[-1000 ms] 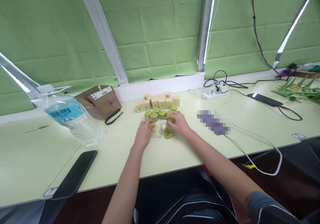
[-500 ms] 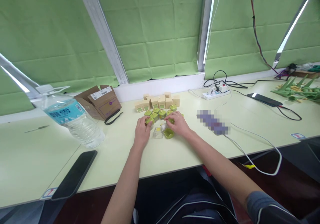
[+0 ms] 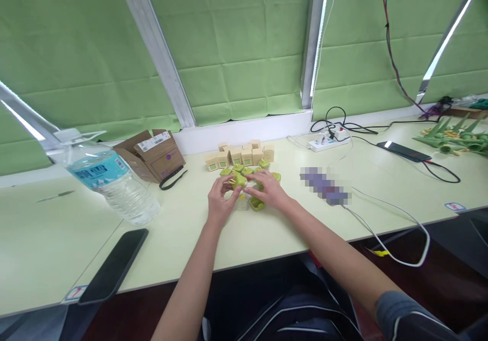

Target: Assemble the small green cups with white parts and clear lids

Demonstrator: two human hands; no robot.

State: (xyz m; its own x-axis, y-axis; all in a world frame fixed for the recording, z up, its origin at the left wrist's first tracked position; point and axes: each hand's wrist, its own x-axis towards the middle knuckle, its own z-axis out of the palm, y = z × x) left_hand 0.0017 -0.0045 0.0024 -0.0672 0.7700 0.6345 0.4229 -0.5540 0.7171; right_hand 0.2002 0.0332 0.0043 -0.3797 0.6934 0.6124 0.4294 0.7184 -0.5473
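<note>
My left hand pinches a small, rounded, lime-green container with a pale yellowish loop on its left side. From the right, my right hand meets it, with thumb and fingers closed at its right edge, where a little white shows. Below my fingers on the table lie a clear plastic box with something yellow in it and an open green shell. Several more green containers sit just behind my hands, partly hidden by them.
Several small cardboard boxes stand behind the green containers. On the left are a large water bottle, an open carton and a black phone. A power strip, cables and another phone lie to the right.
My left hand has raised a green container off the table and brought it right, in front of me. My right hand has shifted slightly and now meets it.
</note>
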